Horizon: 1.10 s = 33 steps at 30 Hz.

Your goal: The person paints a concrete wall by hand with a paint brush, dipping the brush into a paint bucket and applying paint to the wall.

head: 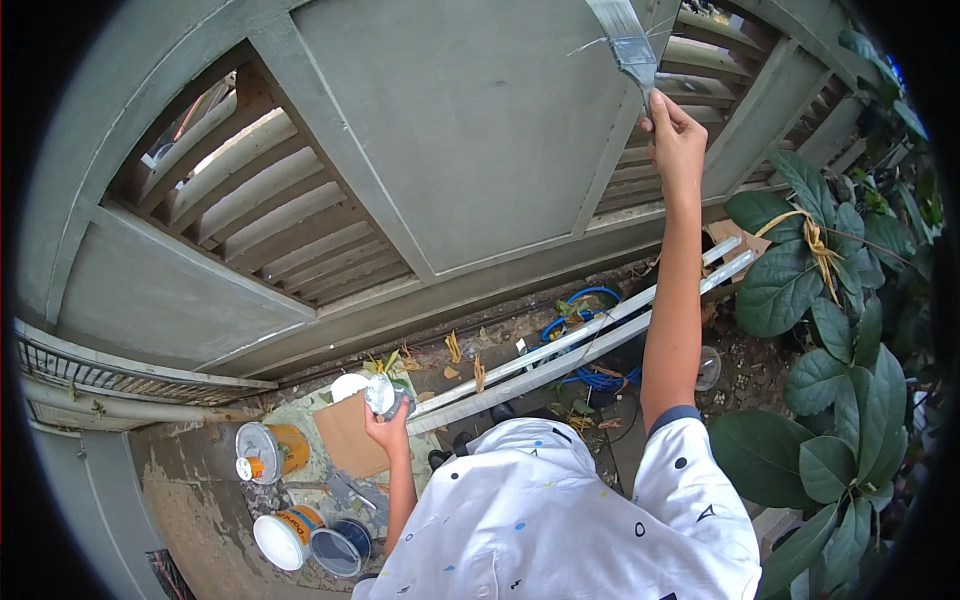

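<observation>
My right hand (675, 142) is raised at the upper right, its fingers closed around the handle of a flat paintbrush (634, 56). The bristles carry whitish paint and lie at or close to the frame of a grey panelled wall (472, 127); whether they touch it I cannot tell. Low on the left, my left hand (390, 427) holds a small paint-smeared container (384, 396), whitish on top. Beneath that hand, a piece of brown cardboard (349, 439) lies on the ground.
Paint buckets (289, 450) stand at the lower left, one with a small orange-and-white tub (250, 469) on its lid. White rails (540, 356) run slantwise over a blue hose (592, 375). Leafy plants (847, 397) crowd the right side. Slatted openings (270, 187) break the wall.
</observation>
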### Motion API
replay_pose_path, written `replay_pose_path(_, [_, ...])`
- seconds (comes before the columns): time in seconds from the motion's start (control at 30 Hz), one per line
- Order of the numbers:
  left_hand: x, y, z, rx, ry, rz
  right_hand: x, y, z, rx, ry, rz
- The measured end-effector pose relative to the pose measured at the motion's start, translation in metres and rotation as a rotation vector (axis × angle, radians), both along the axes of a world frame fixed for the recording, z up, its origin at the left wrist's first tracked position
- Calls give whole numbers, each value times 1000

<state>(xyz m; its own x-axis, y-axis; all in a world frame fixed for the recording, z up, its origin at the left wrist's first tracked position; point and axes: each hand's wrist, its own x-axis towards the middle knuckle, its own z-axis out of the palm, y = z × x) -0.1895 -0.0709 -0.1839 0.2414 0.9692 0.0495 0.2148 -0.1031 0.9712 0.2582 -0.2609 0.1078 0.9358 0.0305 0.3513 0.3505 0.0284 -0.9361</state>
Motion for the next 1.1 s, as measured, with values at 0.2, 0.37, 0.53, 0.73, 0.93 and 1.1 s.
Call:
replay_pose_path(0.2, [0,-5,3,31,-16,12,8,44,-87,81,273,182])
replay_pose_path(0.37, [1,-11,19,11,-21,8,-35,46,-186,-120,409,207])
replay_pose_path(0.53, [11,2,0,154,94,-130,-80,22,-226,-543,252,170])
replay_pose_path(0.73, [54,16,40,370,311,-276,-117,17,-182,-898,-176,237])
replay_pose_path(0.93, [79,32,61,407,300,-302,-149,30,-148,-707,-197,492])
replay_pose_path(1.1, [84,40,76,395,181,-338,-160,33,-118,-736,-300,627])
